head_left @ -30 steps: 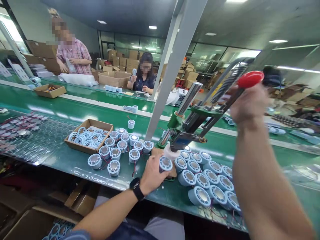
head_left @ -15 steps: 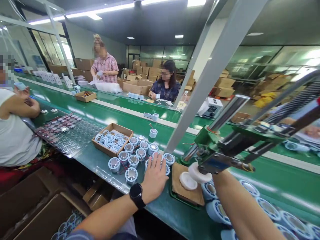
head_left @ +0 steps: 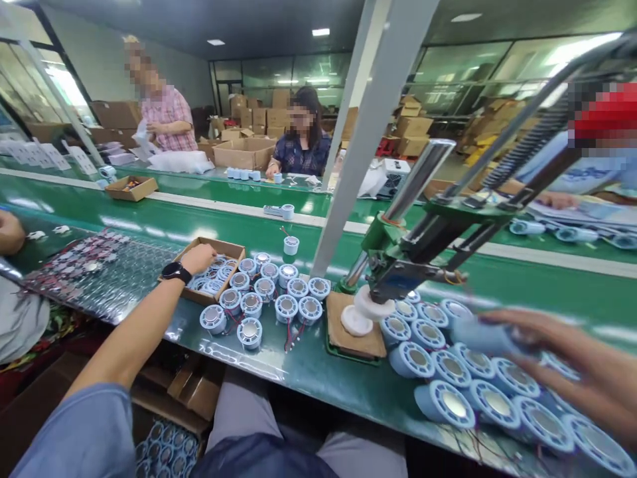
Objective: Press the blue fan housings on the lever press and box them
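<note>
My left hand (head_left: 200, 257) is over the cardboard box (head_left: 239, 249) of thin light-blue rings (head_left: 219, 273). Its fingers are curled, and what is in them, if anything, is hidden. Blurred by motion, my right hand (head_left: 572, 365) grips a light-blue round housing (head_left: 490, 336) above the right-hand group of similar housings (head_left: 450, 367) with silver discs on top. Between the two groups stands a green hand press (head_left: 398, 265) with a white upper pad (head_left: 372, 304). Under it a white round cup (head_left: 356, 321) sits on a brown board (head_left: 343, 342).
More light-blue housings (head_left: 251, 305) with thin wires stand left of the press. A grey slanted post (head_left: 348, 159) rises behind them. Across the green conveyor (head_left: 223, 226) sit co-workers. Small parts lie on bubble wrap (head_left: 144, 272) at left. A carton below holds more housings (head_left: 166, 448).
My left hand has moved left from the housings to the box of rings. From behind the press, my right hand has come out to the right with a housing. The view has shifted right.
</note>
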`<state>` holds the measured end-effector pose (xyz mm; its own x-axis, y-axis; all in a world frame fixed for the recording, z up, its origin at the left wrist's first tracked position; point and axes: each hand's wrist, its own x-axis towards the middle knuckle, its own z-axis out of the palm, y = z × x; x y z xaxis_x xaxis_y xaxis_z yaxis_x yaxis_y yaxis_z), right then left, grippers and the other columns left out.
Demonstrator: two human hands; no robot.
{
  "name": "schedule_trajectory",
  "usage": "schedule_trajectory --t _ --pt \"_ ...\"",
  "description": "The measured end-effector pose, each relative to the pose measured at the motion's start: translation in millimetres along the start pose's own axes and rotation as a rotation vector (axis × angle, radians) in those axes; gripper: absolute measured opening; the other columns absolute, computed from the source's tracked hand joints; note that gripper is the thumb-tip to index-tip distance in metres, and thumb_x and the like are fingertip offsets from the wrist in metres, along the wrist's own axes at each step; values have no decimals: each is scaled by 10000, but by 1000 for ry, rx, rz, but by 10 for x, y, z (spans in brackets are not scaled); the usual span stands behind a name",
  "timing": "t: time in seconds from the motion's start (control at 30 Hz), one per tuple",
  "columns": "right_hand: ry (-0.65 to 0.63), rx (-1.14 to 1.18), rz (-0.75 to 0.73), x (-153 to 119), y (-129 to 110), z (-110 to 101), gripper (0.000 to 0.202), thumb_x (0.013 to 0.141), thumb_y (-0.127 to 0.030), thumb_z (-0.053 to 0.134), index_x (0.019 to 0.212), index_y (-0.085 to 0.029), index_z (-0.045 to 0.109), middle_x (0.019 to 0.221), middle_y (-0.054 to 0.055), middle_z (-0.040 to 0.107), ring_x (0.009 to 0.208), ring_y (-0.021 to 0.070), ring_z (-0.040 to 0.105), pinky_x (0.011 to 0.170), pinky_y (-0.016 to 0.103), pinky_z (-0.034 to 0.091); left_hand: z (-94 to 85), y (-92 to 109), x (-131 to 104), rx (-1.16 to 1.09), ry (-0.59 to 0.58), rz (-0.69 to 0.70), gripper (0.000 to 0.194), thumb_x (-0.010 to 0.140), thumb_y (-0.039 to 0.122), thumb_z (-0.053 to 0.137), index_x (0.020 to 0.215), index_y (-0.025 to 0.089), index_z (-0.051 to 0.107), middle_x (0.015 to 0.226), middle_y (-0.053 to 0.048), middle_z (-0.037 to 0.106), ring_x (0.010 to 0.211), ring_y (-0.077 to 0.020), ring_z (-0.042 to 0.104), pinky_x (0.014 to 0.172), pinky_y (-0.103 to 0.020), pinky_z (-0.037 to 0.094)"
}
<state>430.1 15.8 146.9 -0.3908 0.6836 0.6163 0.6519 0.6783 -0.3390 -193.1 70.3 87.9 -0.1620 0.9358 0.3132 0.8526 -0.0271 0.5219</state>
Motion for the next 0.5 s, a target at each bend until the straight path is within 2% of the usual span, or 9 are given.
schedule_trajectory --t 0.03,0.1,0.17,0.2,0.27,0.33,0.37,0.43,0.5 --pt "-126 -28 -19 -232 -199 90 344 750 -420 686 1087 -361 730 1051 84 709 945 267 692 696 342 564 -12 43 -16 10 9 4 292 882 243 514 602 161 522 656 3 549 928 -244 662 1023 -485 443" --pt "-370 -24 -10 -582 -597 403 389 800 -290 603 1173 -355 690 1227 66 648 1098 245 653 819 320 574 0 232 -131 54 49 15 255 908 196 430 700 152 571 731 -13 569 1005 -267 637 1059 -538 391" --pt "-494 78 123 -766 -885 801 477 753 -146 524 1170 -310 689 1313 69 584 1146 224 628 932 323 547 113 557 -409 54 80 68 247 931 184 390 881 146 629 831 -20 612 1023 -257 619 1050 -513 406" --pt "-527 128 194 -810 -968 991 515 718 -102 484 1150 -288 695 1337 74 557 1168 220 612 976 340 526 222 759 -613 38 54 117 237 939 204 414 981 164 643 877 -8 637 996 -233 621 1020 -455 444" --pt "-511 184 296 -848 -1026 1292 539 665 -56 427 1075 -260 712 1369 76 512 1246 232 553 1050 398 476 543 1181 -1093 -114 -205 343 241 932 193 467 1086 203 653 990 -8 681 959 -196 636 916 -332 512" --pt "-435 207 346 -870 -1001 1460 495 646 -36 401 966 -236 722 1400 71 474 1323 248 476 1106 456 416 951 1533 -1542 -173 -448 491 299 943 138 443 1138 225 652 992 -22 687 909 -176 649 846 -286 537" --pt "-397 223 352 -886 -981 1502 468 639 -30 393 914 -225 719 1413 67 459 1350 253 441 1129 475 385 1156 1656 -1712 -146 -472 501 325 939 110 428 1157 210 647 975 -43 681 896 -188 650 828 -301 547" --pt "-315 262 342 -934 -955 1540 429 652 -33 400 892 -215 707 1430 65 440 1374 257 404 1148 490 355 1492 1779 -1914 -78 -414 480 360 920 69 415 1186 171 635 1010 -86 664 925 -222 641 862 -366 555" --pt "-219 296 334 -1001 -960 1578 415 727 -71 449 1027 -228 689 1442 77 424 1367 257 408 1135 483 375 1678 1767 -1977 -58 -320 450 374 918 67 414 1219 157 617 1105 -116 641 1001 -244 620 963 -447 523"
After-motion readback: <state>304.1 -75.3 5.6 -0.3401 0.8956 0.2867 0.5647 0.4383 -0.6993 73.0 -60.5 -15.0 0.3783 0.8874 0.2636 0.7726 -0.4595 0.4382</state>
